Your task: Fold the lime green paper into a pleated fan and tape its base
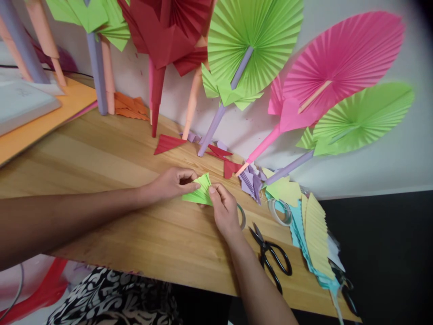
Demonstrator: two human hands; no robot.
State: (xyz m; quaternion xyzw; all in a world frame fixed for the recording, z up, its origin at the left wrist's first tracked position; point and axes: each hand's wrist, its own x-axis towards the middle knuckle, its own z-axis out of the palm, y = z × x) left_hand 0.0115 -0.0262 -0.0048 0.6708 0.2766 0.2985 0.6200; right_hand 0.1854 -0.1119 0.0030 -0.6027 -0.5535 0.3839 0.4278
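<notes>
Between my two hands is a small piece of pleated green paper (200, 193), held just above the wooden table. My left hand (174, 184) pinches its left side between thumb and fingers. On the other edge, the thumb and fingers of my right hand (223, 207) close on the same paper. A roll of tape (241, 216) lies partly hidden behind my right wrist. Black-handled scissors (269, 255) rest on the table to the right of that hand, their blades a little apart.
Folded paper fans lean on the wall, among them a green fan (257, 40), a pink fan (345, 54) and a dark red one (165, 36). Paper scraps (250, 183) lie along the wall. Another tape roll (280, 213) and pleated yellow paper (316, 234) sit at the right.
</notes>
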